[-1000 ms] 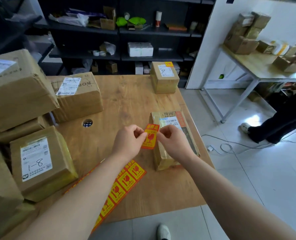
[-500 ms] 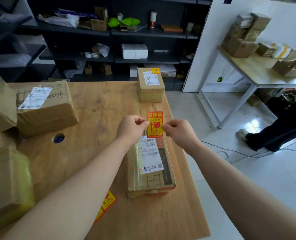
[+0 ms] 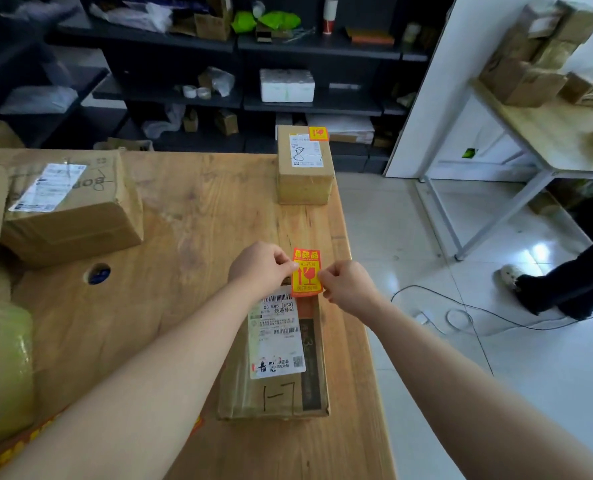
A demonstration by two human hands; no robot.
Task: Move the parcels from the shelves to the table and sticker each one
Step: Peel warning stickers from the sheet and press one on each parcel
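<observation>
Left hand (image 3: 260, 268): fingers curled, pinching the left edge of the sticker (image 3: 307, 273).
Right hand (image 3: 348, 289): fingers curled, pinching the sticker's right edge.
Sticker: red and yellow with a broken-glass mark, held flat between both hands over the far end of the long parcel (image 3: 277, 400); I cannot tell whether it touches the carton.
Long parcel: brown carton with "1-7" handwritten on top and a white shipping label (image 3: 277, 341), lying lengthwise along the right edge of the bench (image 3: 191, 220), toward the near right corner.
Far parcel (image 3: 303, 171): small carton at the far right corner, already bearing a red and yellow sticker at its top corner.
Large parcel (image 3: 70, 202): labelled carton by the far left corner, with more cartons along the left edge.
Bench: wooden, with a round cable hole (image 3: 97, 273) left of centre.
Shelves (image 3: 288, 102): dark, beyond the far edge.
</observation>
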